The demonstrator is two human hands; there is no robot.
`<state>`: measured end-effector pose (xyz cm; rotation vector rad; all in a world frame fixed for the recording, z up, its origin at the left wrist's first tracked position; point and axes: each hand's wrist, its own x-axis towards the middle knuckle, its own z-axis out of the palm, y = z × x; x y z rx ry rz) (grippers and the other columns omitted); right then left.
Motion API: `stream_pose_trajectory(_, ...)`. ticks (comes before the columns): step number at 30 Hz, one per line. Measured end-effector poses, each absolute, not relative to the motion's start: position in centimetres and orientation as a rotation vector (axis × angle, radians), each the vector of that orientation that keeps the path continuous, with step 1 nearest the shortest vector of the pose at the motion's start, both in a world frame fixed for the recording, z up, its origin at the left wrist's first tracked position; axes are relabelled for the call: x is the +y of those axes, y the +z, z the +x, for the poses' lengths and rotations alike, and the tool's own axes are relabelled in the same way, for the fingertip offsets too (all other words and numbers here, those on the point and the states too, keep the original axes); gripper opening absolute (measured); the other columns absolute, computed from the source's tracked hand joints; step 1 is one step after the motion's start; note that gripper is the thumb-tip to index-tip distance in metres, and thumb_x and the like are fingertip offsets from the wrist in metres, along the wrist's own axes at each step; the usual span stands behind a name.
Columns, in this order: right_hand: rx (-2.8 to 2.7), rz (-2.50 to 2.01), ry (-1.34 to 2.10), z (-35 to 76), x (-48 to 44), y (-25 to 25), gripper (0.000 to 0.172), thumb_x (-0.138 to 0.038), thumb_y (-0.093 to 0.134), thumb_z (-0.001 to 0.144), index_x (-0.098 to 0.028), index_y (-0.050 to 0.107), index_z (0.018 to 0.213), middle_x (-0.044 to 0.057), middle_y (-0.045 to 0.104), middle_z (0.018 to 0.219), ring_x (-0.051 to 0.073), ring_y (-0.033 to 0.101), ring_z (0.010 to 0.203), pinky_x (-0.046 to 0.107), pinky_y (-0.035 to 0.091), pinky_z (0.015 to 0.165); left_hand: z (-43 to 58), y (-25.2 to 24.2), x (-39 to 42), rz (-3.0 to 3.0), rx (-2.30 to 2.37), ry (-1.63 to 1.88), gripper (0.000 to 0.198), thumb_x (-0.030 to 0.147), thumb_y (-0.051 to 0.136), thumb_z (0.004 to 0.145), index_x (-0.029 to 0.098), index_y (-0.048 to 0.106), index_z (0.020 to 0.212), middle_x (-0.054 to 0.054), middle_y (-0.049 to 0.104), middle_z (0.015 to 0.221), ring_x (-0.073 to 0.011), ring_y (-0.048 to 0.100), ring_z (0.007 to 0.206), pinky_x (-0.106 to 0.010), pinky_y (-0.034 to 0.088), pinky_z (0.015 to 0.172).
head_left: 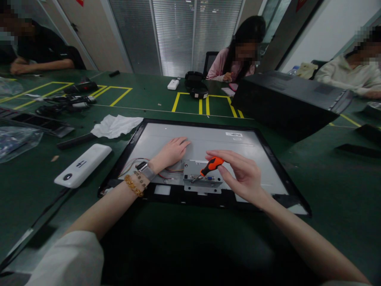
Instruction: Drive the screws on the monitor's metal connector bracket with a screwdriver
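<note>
An opened monitor panel lies on the table, its grey metal back up within a black frame. My left hand rests flat on that back, fingers stretched out. In my right hand an orange and black screwdriver is pinched by its handle. The tilted shaft points down and left to the metal bracket with video ports at the panel's near edge; whether the tip touches a screw I cannot tell. Thin coloured wires run left from the bracket.
A white power bank with a cable lies at left, near a crumpled white cloth. Cables are heaped farther back. A large black casing stands at the back right. Several people sit around the green table.
</note>
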<state>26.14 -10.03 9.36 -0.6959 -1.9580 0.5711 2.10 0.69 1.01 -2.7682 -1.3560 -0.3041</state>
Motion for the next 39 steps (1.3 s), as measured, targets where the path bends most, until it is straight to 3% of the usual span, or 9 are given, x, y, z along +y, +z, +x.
stream_pose_trajectory(6, -1.950, -0.706, 0.387, 26.13, -9.66, 9.04, 0.045, -0.014, 0.068, 0.084, -0.034, 0.065, 0.124, 0.004, 0.069, 0.099, 0.019, 0.066, 0.086, 0.035, 0.056, 0.073, 2.07, 1.08, 0.62, -2.745, -1.344, -0.298, 0.038, 0.018, 0.038, 0.098, 0.015, 0.050, 0.133, -0.011, 0.050, 0.140, -0.0231, 0.049, 0.125, -0.038, 0.037, 0.107)
stream_pose_trajectory(12, -2.032, -0.628, 0.524, 26.33, -9.88, 9.50, 0.049, -0.008, 0.049, 0.089, -0.027, 0.057, 0.134, 0.008, 0.067, 0.123, 0.022, 0.063, 0.113, 0.043, 0.052, 0.093, 2.15, 1.04, 0.62, -2.769, -1.371, -0.338, 0.038, 0.018, 0.037, 0.098, 0.013, 0.050, 0.133, -0.012, 0.050, 0.140, -0.0225, 0.048, 0.126, -0.038, 0.036, 0.108)
stream_pose_trajectory(14, -2.030, -0.610, 0.565, 26.28, -9.97, 9.67, 0.050, -0.006, 0.049, 0.089, -0.025, 0.057, 0.134, 0.008, 0.068, 0.123, 0.022, 0.063, 0.113, 0.043, 0.052, 0.095, 2.14, 0.92, 0.70, -2.769, -1.373, -0.340, 0.037, 0.018, 0.037, 0.098, 0.013, 0.051, 0.132, -0.012, 0.050, 0.140, -0.0225, 0.048, 0.126, -0.038, 0.036, 0.108)
stream_pose_trajectory(24, -1.951, -0.648, 0.473, 26.16, -9.38, 9.05, 0.048, -0.011, 0.066, 0.084, -0.033, 0.062, 0.127, 0.004, 0.065, 0.100, 0.018, 0.063, 0.088, 0.034, 0.053, 0.075, 2.21, 1.23, 0.57, -2.770, -1.366, -0.314, 0.038, 0.017, 0.036, 0.097, 0.014, 0.051, 0.133, -0.012, 0.050, 0.140, -0.0229, 0.049, 0.125, -0.039, 0.037, 0.107)
stream_pose_trajectory(31, -2.024, -0.623, 0.646, 26.29, -9.83, 9.50, 0.048, -0.008, 0.056, 0.088, -0.025, 0.057, 0.133, 0.008, 0.068, 0.121, 0.023, 0.063, 0.112, 0.043, 0.051, 0.094, 2.19, 1.06, 0.61, -2.774, -1.384, -0.340, 0.038, 0.019, 0.035, 0.098, 0.014, 0.051, 0.133, -0.011, 0.049, 0.141, -0.0217, 0.048, 0.126, -0.038, 0.036, 0.107)
stream_pose_trajectory(39, -2.020, -0.628, 0.429, 26.07, -9.51, 9.25, 0.037, -0.014, 0.069, 0.084, -0.023, 0.064, 0.119, 0.006, 0.070, 0.101, 0.018, 0.066, 0.089, 0.033, 0.056, 0.076, 2.16, 1.26, 0.59, -2.763, -1.350, -0.276, 0.038, 0.019, 0.036, 0.098, 0.013, 0.051, 0.133, -0.012, 0.050, 0.141, -0.0230, 0.048, 0.127, -0.039, 0.037, 0.107)
